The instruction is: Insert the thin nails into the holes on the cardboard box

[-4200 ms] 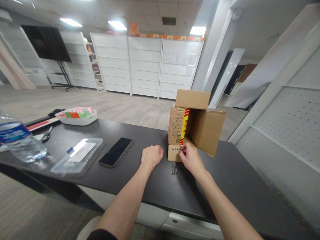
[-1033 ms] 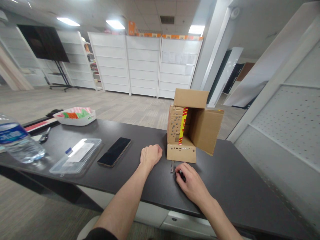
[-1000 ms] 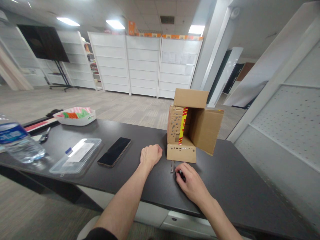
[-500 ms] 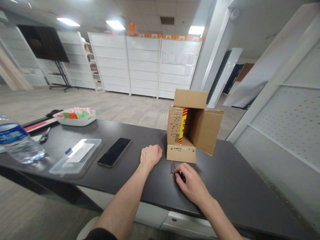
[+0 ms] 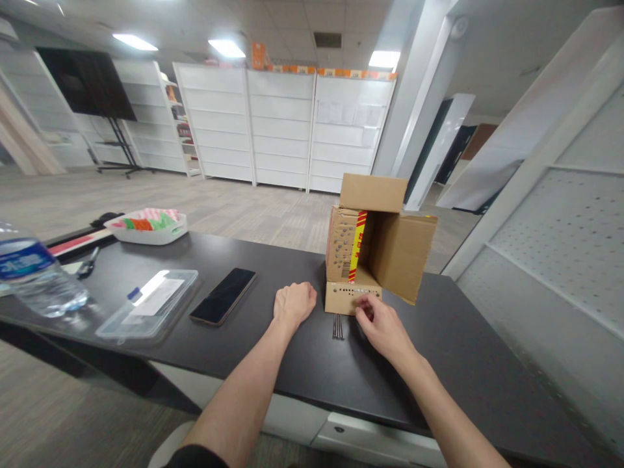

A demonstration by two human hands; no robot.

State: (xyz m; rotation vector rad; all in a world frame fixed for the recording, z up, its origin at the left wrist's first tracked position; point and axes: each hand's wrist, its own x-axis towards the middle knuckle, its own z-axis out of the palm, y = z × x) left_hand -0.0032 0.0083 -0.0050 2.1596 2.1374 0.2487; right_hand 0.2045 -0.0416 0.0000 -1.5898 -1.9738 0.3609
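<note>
Right bare hand (image 5: 381, 322) moved from thin silver metal nails (image 5: 338, 327) to brown cardboard flap (image 5: 342, 305); fingers curled, hold unclear. Left hand (image 5: 295, 303) fisted. Nails before flap, probably light, stiff, slippery; pinch mid-shaft.

Dark tabletop (image 5: 312, 364) under bottle (image 5: 41, 279), white tray (image 5: 151, 237), clear case (image 5: 151, 305), phone (image 5: 224, 296), open cardboard box (image 5: 392, 253), thin metal rods (image 5: 338, 326).

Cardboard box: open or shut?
Open. The cardboard box shows its inside, with the upper flap raised and the side flap angled outward.

an office: desk (image 5: 463, 338), shelving (image 5: 280, 130), wheeled screen (image 5: 88, 84)
</note>
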